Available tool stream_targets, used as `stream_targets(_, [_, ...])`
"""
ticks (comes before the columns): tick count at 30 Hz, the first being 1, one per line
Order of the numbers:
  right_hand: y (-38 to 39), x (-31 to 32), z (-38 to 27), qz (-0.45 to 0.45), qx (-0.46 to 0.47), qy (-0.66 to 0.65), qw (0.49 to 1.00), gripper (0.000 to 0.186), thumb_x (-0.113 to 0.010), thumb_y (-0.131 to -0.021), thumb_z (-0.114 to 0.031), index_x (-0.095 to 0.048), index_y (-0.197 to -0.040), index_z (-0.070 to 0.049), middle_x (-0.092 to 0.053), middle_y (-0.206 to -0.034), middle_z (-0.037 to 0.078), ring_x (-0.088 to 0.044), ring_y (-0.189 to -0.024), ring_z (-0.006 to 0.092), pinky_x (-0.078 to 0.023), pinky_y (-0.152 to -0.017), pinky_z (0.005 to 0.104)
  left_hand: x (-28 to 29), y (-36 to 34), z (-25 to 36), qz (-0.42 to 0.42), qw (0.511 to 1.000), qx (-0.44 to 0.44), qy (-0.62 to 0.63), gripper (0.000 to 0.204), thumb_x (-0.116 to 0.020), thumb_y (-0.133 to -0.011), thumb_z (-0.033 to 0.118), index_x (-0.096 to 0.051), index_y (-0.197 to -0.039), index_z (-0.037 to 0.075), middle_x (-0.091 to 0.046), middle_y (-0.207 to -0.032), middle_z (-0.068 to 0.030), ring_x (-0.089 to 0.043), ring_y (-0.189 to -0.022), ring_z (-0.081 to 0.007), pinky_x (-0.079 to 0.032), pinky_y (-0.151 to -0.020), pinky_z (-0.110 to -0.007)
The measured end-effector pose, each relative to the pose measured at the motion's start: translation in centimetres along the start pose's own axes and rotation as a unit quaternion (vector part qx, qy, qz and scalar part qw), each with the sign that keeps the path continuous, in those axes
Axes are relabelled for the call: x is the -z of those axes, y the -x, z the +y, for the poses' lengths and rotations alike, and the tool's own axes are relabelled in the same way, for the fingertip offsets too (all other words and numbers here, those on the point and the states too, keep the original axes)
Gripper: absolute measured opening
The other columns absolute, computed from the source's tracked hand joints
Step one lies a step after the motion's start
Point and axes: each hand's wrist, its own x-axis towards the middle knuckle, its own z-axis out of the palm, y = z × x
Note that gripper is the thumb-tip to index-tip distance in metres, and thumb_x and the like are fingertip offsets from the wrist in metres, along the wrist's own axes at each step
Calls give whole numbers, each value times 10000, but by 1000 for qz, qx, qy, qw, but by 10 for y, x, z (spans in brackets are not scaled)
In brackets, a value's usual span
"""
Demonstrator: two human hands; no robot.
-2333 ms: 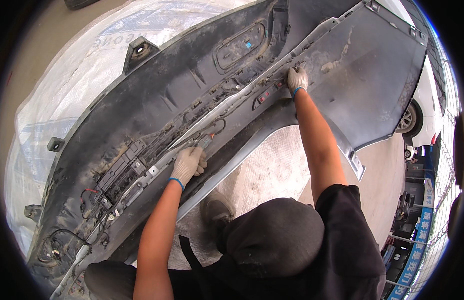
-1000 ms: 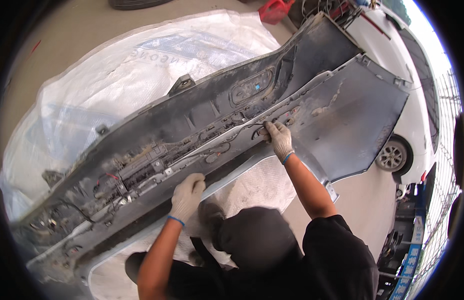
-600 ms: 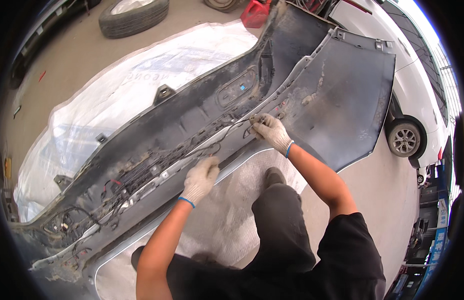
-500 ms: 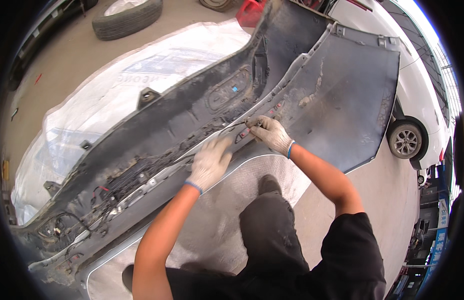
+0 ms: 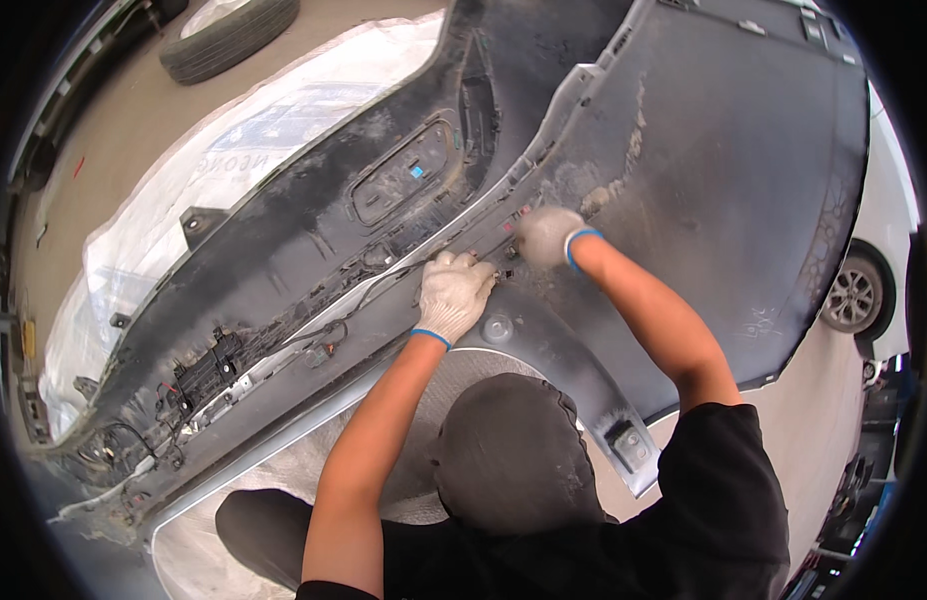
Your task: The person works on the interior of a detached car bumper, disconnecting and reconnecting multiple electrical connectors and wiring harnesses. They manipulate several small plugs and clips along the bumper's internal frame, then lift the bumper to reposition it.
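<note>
A large grey bumper cover (image 5: 703, 220) lies with its dusty inner side up, stretching from lower left to upper right. In a white knit glove, my left hand (image 5: 454, 298) is closed over the ridge along its middle, where a thin dark wire (image 5: 388, 277) runs in under the fingers. A small dark connector (image 5: 504, 275) shows beside the left thumb. My right hand (image 5: 549, 238), gloved too and smeared by motion, is just right of the left one, by small red parts (image 5: 515, 222) on the ridge. Its fingers are hidden.
A black module with wires (image 5: 211, 372) sits on the bumper's left part. White sheeting (image 5: 253, 150) lies beyond and beneath the bumper. A loose tyre (image 5: 233, 42) rests at the upper left. A white car's wheel (image 5: 853, 297) is at the right.
I have bent lower and closer over the bumper. My left hand has moved right onto the wire at the ridge. My right hand has shifted slightly right, away from the wire.
</note>
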Motion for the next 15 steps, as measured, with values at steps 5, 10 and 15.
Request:
stream_targets(5, [-12, -16, 26, 0, -99, -62, 993, 506, -597, -882, -201, -585, -1358, -30, -685, -1201, 232, -674, -1104, 371, -549, -936, 454, -27, -28, 0, -76, 995, 28, -54, 180, -635, -877, 240, -717, -848, 83, -716, -884, -177, -700, -845, -369, -554, -758, -491])
stream_targets(10, [-15, -30, 34, 24, -88, -99, 991, 514, -604, -876, -197, -583, -1345, 12, -691, -1159, 255, -674, -1086, 392, -548, -919, 471, -43, -42, -2, -90, 990, 36, -99, 190, -610, -844, 193, -738, -797, 61, -715, -813, -195, -715, -786, -378, -570, -690, -496])
stream_targets(15, [-12, -38, 34, 56, -72, -147, 985, 423, -607, -854, -189, -662, -1184, 71, -698, -1074, 289, -679, -1049, 412, -541, -914, 481, -48, -49, 0, -152, 979, 112, -76, 234, -595, -886, 248, -748, -883, 70, -720, -900, -206, -702, -877, -395, -554, -803, -504])
